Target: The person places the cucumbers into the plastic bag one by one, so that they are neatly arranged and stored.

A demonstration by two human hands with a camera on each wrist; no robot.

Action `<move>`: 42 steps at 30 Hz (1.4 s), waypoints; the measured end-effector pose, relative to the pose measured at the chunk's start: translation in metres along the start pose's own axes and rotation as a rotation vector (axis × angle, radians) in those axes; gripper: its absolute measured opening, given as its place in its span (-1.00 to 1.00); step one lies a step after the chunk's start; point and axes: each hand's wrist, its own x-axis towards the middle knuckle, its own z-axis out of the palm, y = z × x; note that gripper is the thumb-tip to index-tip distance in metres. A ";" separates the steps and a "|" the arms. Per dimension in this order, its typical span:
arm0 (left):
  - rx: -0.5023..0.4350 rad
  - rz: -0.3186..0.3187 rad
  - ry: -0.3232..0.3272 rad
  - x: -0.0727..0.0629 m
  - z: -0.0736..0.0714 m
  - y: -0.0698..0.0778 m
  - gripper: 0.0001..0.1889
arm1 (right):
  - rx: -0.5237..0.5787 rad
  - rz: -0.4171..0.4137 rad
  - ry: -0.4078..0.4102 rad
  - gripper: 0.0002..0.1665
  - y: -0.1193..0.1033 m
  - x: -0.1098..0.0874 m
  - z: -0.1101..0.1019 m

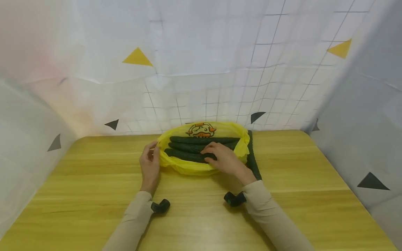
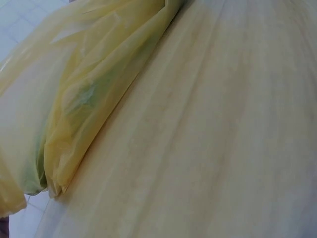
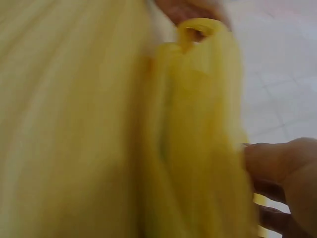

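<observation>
A yellow plastic bag (image 1: 188, 170) with a printed cartoon duck lies open-mouthed on the table. Inside it, three dark green cucumbers (image 1: 188, 147) lie side by side. My left hand (image 1: 150, 165) holds the bag's left rim between thumb and fingers. Over the bag's right half, my right hand (image 1: 224, 158) reaches in and grips the nearest cucumber (image 1: 185, 156) towards its right end, thumb on the near side. The left wrist view has the bag's side (image 2: 106, 84) with green showing through. In the right wrist view, the right hand (image 3: 287, 183) is beside the blurred yellow plastic.
Another dark green cucumber (image 1: 254, 165) lies outside the bag, along its right side. The wood-grain table (image 1: 298, 167) backs onto a white sheet (image 1: 201, 94) with grid lines and triangles. Pale side panels (image 1: 367, 139) flank the table.
</observation>
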 end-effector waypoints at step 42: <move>0.013 -0.017 -0.007 -0.003 -0.001 0.000 -0.70 | 0.318 0.408 0.094 -0.40 0.096 -0.066 -0.085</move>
